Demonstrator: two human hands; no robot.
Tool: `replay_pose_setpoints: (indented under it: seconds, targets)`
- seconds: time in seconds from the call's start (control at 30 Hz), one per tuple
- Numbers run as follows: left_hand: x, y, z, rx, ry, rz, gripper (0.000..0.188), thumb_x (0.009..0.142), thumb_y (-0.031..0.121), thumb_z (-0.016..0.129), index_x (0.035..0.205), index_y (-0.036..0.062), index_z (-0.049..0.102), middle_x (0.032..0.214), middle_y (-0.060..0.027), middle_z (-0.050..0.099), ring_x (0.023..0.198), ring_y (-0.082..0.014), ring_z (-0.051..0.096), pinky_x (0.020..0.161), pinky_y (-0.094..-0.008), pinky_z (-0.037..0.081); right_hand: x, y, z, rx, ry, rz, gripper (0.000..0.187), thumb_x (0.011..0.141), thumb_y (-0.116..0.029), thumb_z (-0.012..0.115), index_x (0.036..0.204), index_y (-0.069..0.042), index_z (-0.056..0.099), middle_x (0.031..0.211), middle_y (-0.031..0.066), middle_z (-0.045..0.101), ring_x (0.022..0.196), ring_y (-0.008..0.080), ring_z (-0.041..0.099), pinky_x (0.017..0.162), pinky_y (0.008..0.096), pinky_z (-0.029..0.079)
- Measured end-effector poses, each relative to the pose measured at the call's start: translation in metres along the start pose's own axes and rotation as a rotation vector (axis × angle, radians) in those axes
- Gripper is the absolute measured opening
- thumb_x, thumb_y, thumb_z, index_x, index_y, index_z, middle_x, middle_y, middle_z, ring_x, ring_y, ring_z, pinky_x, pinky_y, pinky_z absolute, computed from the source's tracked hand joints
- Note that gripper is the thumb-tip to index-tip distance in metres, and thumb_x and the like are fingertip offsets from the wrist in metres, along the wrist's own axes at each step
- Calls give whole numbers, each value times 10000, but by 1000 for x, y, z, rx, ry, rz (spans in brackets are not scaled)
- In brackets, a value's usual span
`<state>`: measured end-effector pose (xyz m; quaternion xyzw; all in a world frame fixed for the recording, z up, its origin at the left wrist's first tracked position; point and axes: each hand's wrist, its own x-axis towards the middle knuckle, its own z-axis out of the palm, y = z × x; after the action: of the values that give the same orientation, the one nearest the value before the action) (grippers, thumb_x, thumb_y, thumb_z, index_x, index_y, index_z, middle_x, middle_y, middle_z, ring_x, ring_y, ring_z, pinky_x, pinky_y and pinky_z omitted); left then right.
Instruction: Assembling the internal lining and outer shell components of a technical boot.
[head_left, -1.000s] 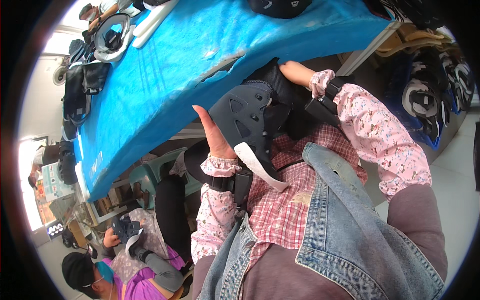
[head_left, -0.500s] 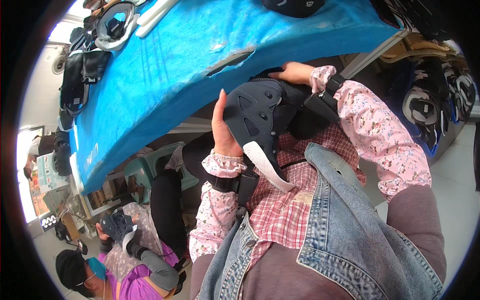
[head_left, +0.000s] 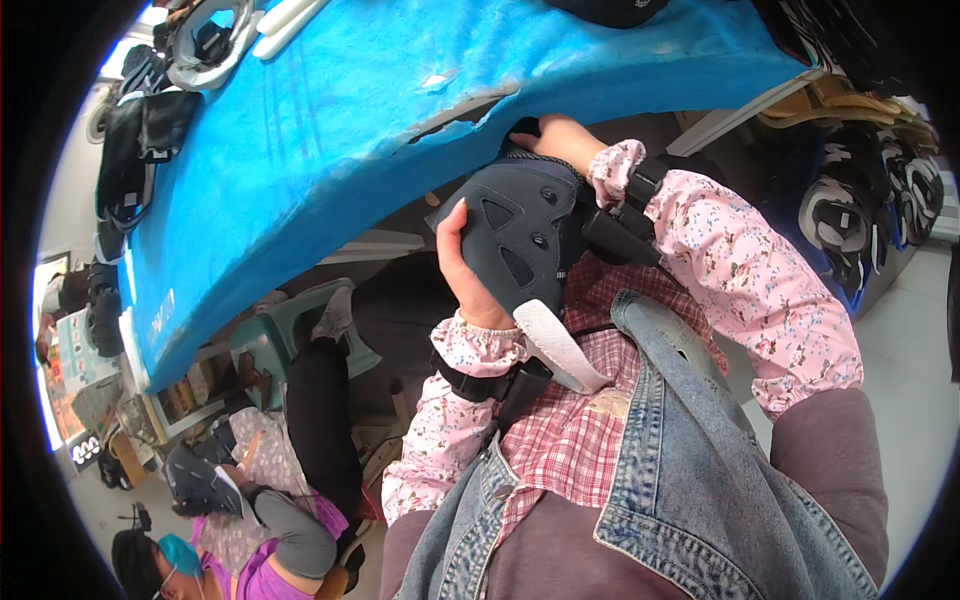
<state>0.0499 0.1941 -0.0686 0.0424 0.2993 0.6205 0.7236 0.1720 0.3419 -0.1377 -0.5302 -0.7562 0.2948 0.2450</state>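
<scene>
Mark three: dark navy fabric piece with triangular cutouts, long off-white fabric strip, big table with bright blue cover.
Dark navy fabric piece (head_left: 513,239): head view, panel between its cutouts.
Off-white fabric strip (head_left: 555,345): head view, middle of its length.
Blue-covered table (head_left: 340,120): head view, bare top.

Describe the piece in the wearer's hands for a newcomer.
Find the blue table. Below its near edge, between the left hand and right hand, is the dark piece. Two triangular panels and a white strap set it apart from the black item on the table.
</scene>
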Motion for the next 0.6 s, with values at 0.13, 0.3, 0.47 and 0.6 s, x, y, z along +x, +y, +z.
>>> replay_pose_setpoints:
  seconds: [0.13, 0.3, 0.47, 0.6]
  targets:
    - [-6, 5, -7, -244, -108, -98, 512, 848, 412, 402, 1161, 20, 505, 1090, -124, 579, 979, -246, 574, 852, -354, 467, -2, -15, -6, -96, -251, 112, 451, 833, -354, 579, 869, 94, 607, 826, 290, 593, 791, 411, 583, 706, 408, 461]
    - [-7, 5, -13, -279, -54, -104, 447, 860, 385, 433, 1116, 35, 543, 1082, -106, 593, 974, -236, 573, 849, -355, 461, -5, -18, -21, -168, -331, 191, 440, 855, -346, 542, 885, 89, 599, 875, 279, 595, 843, 406, 574, 753, 410, 452]
    - [-8, 1, -8, -401, -2, -149, 471, 850, 409, 417, 1111, 33, 528, 1023, -102, 596, 900, -222, 588, 792, -330, 480, -8, -10, -11, -262, -429, 2, 428, 872, -355, 512, 920, 59, 607, 938, 266, 598, 891, 410, 569, 785, 417, 451]
    - [-6, -3, -5, -417, -9, -164, 459, 853, 403, 416, 1094, 31, 535, 1002, -99, 601, 878, -217, 592, 779, -324, 483, -7, 15, 8, -211, -377, 299, 420, 840, -355, 566, 947, 50, 603, 993, 272, 581, 942, 409, 552, 799, 417, 449]
